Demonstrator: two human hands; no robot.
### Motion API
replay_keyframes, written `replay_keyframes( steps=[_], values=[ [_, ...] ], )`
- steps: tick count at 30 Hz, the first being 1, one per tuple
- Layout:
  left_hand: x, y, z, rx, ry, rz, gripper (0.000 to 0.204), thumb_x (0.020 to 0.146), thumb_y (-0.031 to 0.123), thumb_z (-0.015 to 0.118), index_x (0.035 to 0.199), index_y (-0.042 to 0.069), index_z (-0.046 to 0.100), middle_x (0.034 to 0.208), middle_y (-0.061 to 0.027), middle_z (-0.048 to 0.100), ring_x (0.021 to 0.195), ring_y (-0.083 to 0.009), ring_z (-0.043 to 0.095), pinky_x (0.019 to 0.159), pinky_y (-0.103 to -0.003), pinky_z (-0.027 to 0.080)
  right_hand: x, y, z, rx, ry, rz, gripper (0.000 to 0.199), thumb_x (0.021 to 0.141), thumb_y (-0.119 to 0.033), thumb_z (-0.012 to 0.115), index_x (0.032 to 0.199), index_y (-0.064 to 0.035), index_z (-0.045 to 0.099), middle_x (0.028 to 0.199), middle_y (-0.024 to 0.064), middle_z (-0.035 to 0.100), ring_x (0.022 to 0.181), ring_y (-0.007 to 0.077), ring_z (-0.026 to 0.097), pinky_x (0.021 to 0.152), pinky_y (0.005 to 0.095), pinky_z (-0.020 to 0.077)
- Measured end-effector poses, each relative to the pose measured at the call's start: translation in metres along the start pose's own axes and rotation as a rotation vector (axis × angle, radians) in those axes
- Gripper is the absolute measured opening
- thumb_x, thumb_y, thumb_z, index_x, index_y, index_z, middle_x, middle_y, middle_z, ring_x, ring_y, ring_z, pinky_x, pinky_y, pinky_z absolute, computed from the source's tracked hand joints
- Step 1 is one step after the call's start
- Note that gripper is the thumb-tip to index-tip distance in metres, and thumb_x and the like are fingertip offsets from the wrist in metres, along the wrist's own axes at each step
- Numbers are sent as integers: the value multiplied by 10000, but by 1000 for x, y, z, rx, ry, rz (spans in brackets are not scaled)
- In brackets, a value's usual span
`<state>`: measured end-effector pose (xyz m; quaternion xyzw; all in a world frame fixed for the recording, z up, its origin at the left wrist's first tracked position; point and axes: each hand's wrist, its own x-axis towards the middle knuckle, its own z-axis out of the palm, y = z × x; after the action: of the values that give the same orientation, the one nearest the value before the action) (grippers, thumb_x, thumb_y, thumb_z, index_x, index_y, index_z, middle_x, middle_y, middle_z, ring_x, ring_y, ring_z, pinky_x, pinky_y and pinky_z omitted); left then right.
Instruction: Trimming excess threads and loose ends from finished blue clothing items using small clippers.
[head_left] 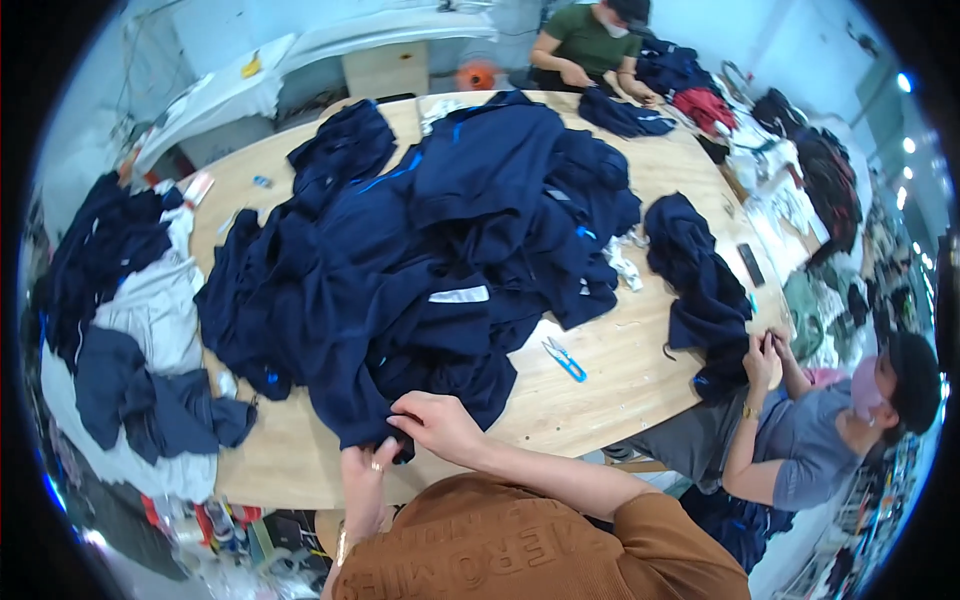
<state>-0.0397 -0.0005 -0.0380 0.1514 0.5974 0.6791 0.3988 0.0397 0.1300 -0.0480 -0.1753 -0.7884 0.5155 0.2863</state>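
Note:
A large heap of navy garments covers the middle of the table. The near end of one navy garment, perhaps a sleeve or leg, hangs toward me at the table's front edge. My left hand, with a ring on one finger, grips that end from below, its fingertips partly behind the cloth. Just right of it, my right hand pinches the same edge between thumb and fingers. Blue-handled thread snips lie on the wood to the right of the heap, apart from both hands.
The pale wooden table has a phone near its right edge. A co-worker in grey handles a navy garment at right; another in green works at the far side. Grey and white cloth lies piled at left.

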Motion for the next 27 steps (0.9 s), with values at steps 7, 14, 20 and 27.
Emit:
replay_keyframes(
  steps=[7, 14, 20, 27],
  values=[
    [-18, 77, 22, 997, -147, 619, 593, 704, 122, 693, 1210, -8, 412, 1227, -148, 468, 1125, -250, 461, 1016, -392, 287, 4, -23, -32, 3, -47, -201, 123, 769, -101, 630, 832, -3, 591, 768, 114, 585, 690, 285, 578, 604, 330, 463],
    [19, 61, 54, 839, -254, 679, 237, 661, 17, 601, 898, 2, 604, 803, -119, 631, 730, -257, 620, 947, -400, 387, -2, -86, -95, 327, -9, -329, 92, 739, -13, 641, 818, 3, 597, 754, 114, 569, 682, 248, 554, 609, 294, 434],
    [8, 66, 108, 630, -847, 3, 139, 740, 35, 641, 870, -8, 617, 741, -79, 635, 593, -139, 584, 553, -234, 446, -36, -78, -164, 699, 95, -212, 61, 822, -6, 582, 861, 42, 582, 799, 41, 565, 719, 104, 534, 643, 231, 414],
    [24, -20, 142, 91, -645, -589, 334, 918, 274, 486, 664, 62, 439, 480, 0, 384, 386, -84, 337, 395, -215, 282, -63, 88, -202, -276, 188, 279, 120, 803, -147, 601, 833, -35, 630, 727, 90, 608, 665, 165, 591, 594, 273, 452]
  ],
)
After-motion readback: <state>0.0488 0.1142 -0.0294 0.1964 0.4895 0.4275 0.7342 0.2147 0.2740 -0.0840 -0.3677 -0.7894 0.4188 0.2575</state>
